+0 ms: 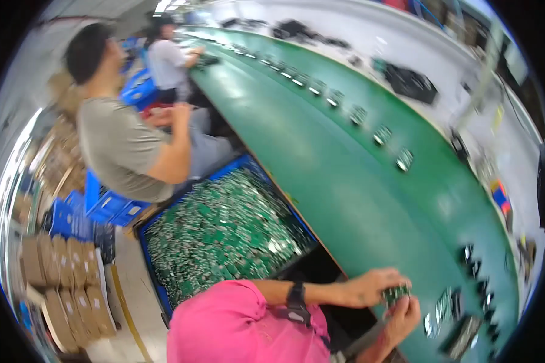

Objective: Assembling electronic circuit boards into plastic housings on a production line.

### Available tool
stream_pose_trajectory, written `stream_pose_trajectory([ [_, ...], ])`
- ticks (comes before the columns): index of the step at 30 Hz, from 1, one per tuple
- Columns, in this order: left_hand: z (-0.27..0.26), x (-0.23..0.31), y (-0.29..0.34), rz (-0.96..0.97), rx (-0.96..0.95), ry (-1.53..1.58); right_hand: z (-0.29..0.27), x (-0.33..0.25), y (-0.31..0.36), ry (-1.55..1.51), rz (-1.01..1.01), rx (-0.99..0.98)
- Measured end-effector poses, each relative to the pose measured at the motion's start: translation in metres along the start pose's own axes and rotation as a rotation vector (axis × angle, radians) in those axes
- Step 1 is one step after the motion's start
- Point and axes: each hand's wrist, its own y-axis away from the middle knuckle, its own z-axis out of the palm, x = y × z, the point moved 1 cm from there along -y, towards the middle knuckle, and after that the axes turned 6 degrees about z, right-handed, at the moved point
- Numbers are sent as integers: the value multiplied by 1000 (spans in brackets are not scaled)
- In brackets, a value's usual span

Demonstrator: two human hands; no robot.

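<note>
Right at the edge of the long, smooth green table [345,202], a person in a soft pink shirt [236,323] has a small green circuit board [396,295] up between both hands. The left hand [374,288] pinches it from behind, fingers bent. The right hand [404,319] has its fingertips curled in against the board's lower edge; I can't tell how tight they squeeze. A black watch [297,296] wraps the left arm. Beside the person, a flat blue tub [244,161] is piled with bumpy, shiny boards. More little boards [382,135] make a long, curved-looking line on the table, and knobbly black parts [468,253] sit near its far side.
</note>
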Motion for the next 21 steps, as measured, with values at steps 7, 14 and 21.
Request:
stream_pose_trajectory([
  [7, -23, 8, 0, -135, 156, -61, 23, -28, 7, 185, -84, -36],
  [14, -25, 14, 3, -312, 11, 109, 10, -49, 4, 455, -241, -110],
  [21, -31, 28, 2, -362, -6, 333, 21, -38, 6, 363, -229, 26],
])
